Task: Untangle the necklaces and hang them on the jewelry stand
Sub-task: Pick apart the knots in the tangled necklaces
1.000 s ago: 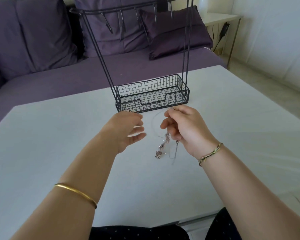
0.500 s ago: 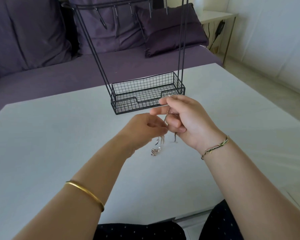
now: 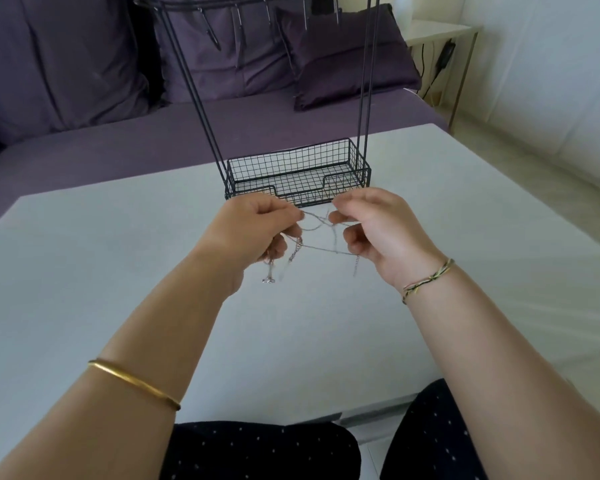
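1. A home living room, by every sign; a long purple sofa fills the upper left and middle of the frame, just behind the white bench.
2. Large purple back cushions lean along the sofa at upper left; a loose pillow lies on its seat at upper middle.
3. A small white side table on thin metal legs stands at upper right; a dark cable hangs beside it.
4. Plain white wall and pale floor at right; a black wire jewelry stand on the bench, a household thing.
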{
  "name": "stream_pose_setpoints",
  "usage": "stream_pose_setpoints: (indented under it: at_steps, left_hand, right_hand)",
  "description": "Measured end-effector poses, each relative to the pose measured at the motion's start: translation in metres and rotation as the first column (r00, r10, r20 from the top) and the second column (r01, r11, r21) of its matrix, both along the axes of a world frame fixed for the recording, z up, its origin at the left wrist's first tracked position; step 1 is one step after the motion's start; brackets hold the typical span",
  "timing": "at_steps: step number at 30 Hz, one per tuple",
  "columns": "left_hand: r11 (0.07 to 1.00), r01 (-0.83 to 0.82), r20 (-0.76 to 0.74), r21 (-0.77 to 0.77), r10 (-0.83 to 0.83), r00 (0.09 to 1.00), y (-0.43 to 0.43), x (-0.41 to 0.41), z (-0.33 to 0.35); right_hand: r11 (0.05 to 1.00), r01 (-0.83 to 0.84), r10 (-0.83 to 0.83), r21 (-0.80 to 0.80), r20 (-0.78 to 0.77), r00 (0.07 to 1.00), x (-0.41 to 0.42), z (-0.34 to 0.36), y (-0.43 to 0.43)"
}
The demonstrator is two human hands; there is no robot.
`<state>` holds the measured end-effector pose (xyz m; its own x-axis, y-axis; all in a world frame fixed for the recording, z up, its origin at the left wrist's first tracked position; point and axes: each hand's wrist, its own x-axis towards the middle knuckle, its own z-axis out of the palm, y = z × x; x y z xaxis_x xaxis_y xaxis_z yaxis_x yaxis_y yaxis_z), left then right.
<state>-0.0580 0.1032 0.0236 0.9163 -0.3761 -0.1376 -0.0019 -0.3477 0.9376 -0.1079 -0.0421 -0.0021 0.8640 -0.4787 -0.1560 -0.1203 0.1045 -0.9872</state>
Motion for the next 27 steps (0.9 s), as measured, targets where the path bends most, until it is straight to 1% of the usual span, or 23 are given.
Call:
stream_pose_setpoints:
  at_steps: [3, 5, 7, 9, 11, 13, 14, 15, 17, 21, 25, 27]
  left_hand:
    - [0.989, -0.061, -0.175, -0.136, 0.037, 0.984, 0.001, -0.009, 0.007]
    - [0.965, -0.115, -0.255, -0.235, 0.053, 0.965, -0.001, -0.014, 0.009]
    - [0.927, -0.164, -0.315, -0.338, 0.053, 0.948, -0.002, -0.02, 0.011]
    - [0.876, -0.191, -0.364, -0.443, 0.018, 0.931, -0.004, -0.023, 0.013]
    - [0.817, -0.212, -0.401, -0.537, -0.026, 0.916, -0.006, -0.026, 0.014]
    - [0.773, -0.233, -0.412, -0.59, -0.041, 0.91, -0.006, -0.027, 0.014]
    - [0.766, -0.236, -0.405, -0.598, -0.035, 0.914, -0.006, -0.028, 0.013]
    - [0.772, -0.229, -0.389, -0.593, -0.025, 0.921, -0.005, -0.028, 0.012]
    - [0.811, -0.199, -0.336, -0.55, 0.003, 0.942, -0.002, -0.027, 0.009]
    - [0.93, -0.14, -0.178, -0.339, 0.083, 0.981, 0.003, -0.022, 0.004]
    - [0.974, -0.119, -0.083, -0.19, 0.105, 0.991, 0.003, -0.016, 0.004]
    - [0.983, -0.121, -0.027, -0.136, 0.119, 0.993, 0.005, -0.014, 0.004]
  right_hand:
    - [0.996, -0.017, 0.016, -0.084, -0.007, 1.0, -0.001, -0.002, 0.004]
    - [0.987, -0.012, 0.012, -0.163, -0.001, 1.0, -0.004, -0.001, 0.006]
    - [0.986, -0.017, 0.024, -0.169, 0.038, 0.999, -0.01, 0.002, 0.009]
    - [0.994, -0.05, 0.057, -0.093, 0.069, 0.996, -0.015, 0.005, 0.014]
    - [0.992, -0.123, 0.12, 0.028, 0.073, 0.99, -0.017, 0.007, 0.023]
    - [0.961, -0.211, 0.201, 0.177, 0.07, 0.977, -0.018, 0.008, 0.031]
    - [0.943, -0.244, 0.234, 0.225, 0.068, 0.97, -0.018, 0.008, 0.034]
    - [0.933, -0.263, 0.255, 0.247, 0.063, 0.965, -0.017, 0.008, 0.036]
    - [0.939, -0.264, 0.263, 0.221, 0.038, 0.964, -0.017, 0.008, 0.036]
    - [0.964, -0.25, 0.254, 0.095, -0.033, 0.967, -0.016, 0.005, 0.025]
    - [0.957, -0.281, 0.274, -0.074, -0.087, 0.958, -0.014, -0.001, 0.018]
    - [0.951, -0.286, 0.276, -0.122, -0.091, 0.957, -0.014, -0.003, 0.018]
